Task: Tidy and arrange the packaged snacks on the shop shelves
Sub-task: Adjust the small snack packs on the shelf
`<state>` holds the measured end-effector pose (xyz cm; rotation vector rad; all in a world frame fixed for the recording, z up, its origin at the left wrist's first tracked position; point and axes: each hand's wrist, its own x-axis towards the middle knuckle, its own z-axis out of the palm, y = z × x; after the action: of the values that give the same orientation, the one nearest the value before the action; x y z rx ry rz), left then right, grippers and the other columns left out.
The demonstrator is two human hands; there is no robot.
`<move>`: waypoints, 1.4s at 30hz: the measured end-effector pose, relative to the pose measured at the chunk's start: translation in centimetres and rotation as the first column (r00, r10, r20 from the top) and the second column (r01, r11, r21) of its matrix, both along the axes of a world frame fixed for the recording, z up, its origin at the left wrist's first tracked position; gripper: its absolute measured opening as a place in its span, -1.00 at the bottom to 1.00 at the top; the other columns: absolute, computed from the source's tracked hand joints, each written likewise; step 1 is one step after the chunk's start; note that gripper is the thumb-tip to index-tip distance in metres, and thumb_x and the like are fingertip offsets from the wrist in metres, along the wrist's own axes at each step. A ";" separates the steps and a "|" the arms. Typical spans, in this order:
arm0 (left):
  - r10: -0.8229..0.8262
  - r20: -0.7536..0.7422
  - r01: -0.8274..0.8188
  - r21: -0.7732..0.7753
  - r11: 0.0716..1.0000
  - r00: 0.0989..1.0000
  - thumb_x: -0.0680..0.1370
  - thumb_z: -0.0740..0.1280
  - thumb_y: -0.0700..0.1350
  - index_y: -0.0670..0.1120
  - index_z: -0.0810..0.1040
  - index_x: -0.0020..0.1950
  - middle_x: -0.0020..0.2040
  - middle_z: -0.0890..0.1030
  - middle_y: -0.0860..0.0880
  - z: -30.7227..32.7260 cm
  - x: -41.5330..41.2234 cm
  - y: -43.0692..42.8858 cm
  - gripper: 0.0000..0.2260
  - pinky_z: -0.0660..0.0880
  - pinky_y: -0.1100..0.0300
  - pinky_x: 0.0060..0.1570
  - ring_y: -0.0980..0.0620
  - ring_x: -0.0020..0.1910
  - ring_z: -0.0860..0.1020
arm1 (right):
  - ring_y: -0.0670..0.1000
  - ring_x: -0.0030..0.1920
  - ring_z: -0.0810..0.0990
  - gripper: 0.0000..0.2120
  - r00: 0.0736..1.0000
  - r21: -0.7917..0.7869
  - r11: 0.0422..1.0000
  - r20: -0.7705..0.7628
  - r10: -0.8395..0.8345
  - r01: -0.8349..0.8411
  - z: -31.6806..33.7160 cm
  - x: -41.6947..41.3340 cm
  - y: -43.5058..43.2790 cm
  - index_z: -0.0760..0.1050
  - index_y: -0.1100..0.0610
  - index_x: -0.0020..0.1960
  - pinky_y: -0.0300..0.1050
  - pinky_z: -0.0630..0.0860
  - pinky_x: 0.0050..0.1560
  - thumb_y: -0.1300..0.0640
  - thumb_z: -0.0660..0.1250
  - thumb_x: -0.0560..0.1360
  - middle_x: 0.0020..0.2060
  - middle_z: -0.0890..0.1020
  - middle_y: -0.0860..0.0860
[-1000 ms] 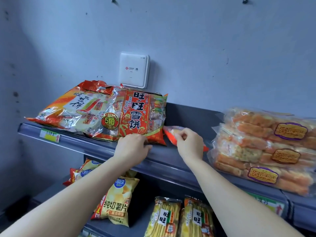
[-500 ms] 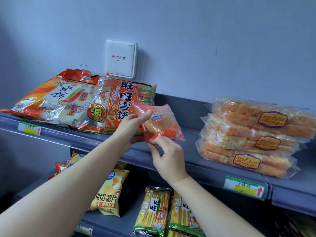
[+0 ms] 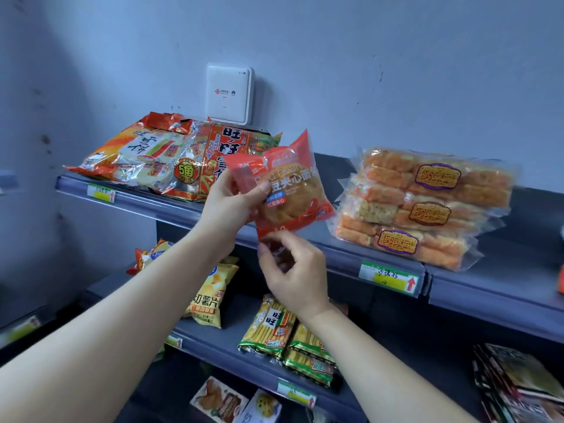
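Observation:
A red packet of red bean bread (image 3: 288,190) is held up in front of the top shelf (image 3: 341,257), its printed face towards me. My left hand (image 3: 230,206) grips its left edge, thumb on the front. My right hand (image 3: 293,274) pinches the packet's bottom seam from below. Behind it, on the shelf's left part, lie large red and orange rice cracker bags (image 3: 171,160). A stack of three clear packs of orange sachima bars (image 3: 418,206) sits on the right part.
A white router box (image 3: 229,93) hangs on the blue wall above the shelf. The lower shelf holds a yellow potato chip bag (image 3: 210,297) and green-yellow cracker packs (image 3: 287,334). Price tags (image 3: 390,277) line the shelf edges. Dark packets (image 3: 518,383) lie at the lower right.
Both hands lifted the red bread packet off the top shelf, raised it and turned its front to face me. The camera view shifted slightly.

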<state>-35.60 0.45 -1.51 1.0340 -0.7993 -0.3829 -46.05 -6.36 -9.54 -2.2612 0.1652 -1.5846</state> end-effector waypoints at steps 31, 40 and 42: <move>-0.369 -0.281 0.441 0.266 0.857 0.886 0.57 0.32 -0.17 -0.16 0.44 0.22 0.16 0.61 -0.18 -18.1 -23.2 -0.2 -0.76 0.62 0.08 -0.09 -0.14 0.12 0.61 | -0.13 0.03 0.56 -0.76 0.861 0.670 0.540 -0.380 -0.339 0.509 -13.0 -28.6 2.1 0.62 0.00 0.08 -0.38 0.44 -0.04 0.02 0.47 0.43 -0.04 0.64 -0.16; -0.576 -0.080 0.560 0.379 0.737 0.813 0.43 0.49 -0.22 0.24 0.44 0.10 0.02 0.65 0.07 -20.5 -33.8 -4.7 -0.55 0.57 0.19 -0.05 0.15 -0.02 0.63 | -0.14 -0.11 0.62 -0.93 0.714 0.685 0.360 -0.337 -0.614 0.633 -14.7 -39.2 0.3 0.68 0.09 -0.09 -0.30 0.49 -0.11 0.11 0.45 0.46 -0.20 0.69 -0.13; -0.583 -0.080 0.561 0.407 0.721 0.808 0.44 0.48 -0.22 0.20 0.41 0.12 0.06 0.60 0.10 -21.1 -36.5 -6.1 -0.56 0.54 0.24 -0.07 0.18 -0.02 0.61 | -0.12 -0.13 0.62 -0.95 0.676 0.684 0.315 -0.353 -0.647 0.658 -15.0 -41.9 -0.7 0.68 0.10 -0.13 -0.20 0.52 -0.09 0.13 0.45 0.45 -0.23 0.69 -0.12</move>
<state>-72.12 -5.65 -22.63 1.1749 -1.1179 -1.1070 -87.93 -7.06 -24.50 -1.4900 1.6507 -1.3538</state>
